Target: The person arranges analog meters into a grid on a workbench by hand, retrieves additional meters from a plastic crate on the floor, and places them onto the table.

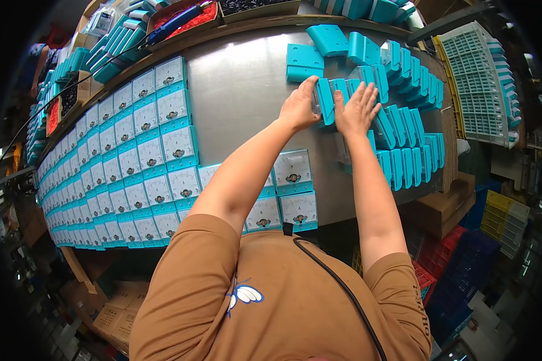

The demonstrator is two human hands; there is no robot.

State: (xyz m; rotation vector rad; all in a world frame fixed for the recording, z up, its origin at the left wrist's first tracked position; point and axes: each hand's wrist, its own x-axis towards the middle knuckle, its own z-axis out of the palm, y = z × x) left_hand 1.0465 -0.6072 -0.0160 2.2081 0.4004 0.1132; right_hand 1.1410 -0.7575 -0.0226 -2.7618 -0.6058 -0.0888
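My left hand (299, 107) is closed on the left end of a short row of teal-backed panel meters (326, 101) standing on edge. Fingers stretched and thumb apart, my right hand (356, 112) lies against the same row from the right. It covers part of the meters behind it. More teal meters stand on edge in rows (397, 168) to the right of my right hand and beyond it. Just past my left hand, a teal meter (305, 62) rests with its back up.
Rows of meters with white dials facing up (177, 144) fill the left of the metal table (235, 90). Along the back edge are a red-filled tray (186, 27) and a blue tool (176, 24). A crate of meters (476, 84) stands at right, above a cardboard box (442, 207).
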